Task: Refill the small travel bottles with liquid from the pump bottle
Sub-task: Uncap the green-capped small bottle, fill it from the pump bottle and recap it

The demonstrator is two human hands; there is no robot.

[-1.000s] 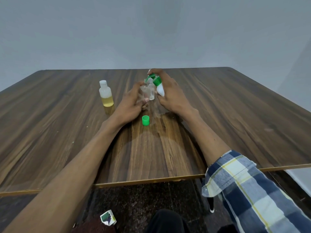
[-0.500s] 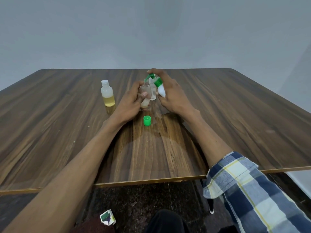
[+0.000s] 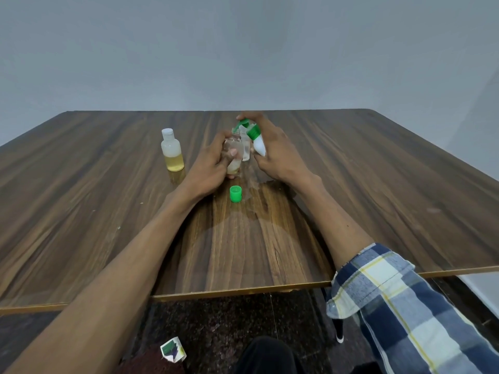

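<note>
My left hand grips a small clear travel bottle, uncapped and held upright just above the table. My right hand holds the white pump bottle with its green collar; its green nozzle points down at the small bottle's mouth. Another clear small bottle stands between my hands, partly hidden. A loose green cap lies on the table in front of my hands. To the left stands a capped travel bottle with yellow liquid in its lower part.
The wooden table has a wet patch near the green cap. Its front edge runs close to my body. On the dark floor below lies a small torn packet.
My left hand has shifted its hold on the small bottle slightly, with the thumb now across its front. The pump bottle and my right hand have stayed in place.
</note>
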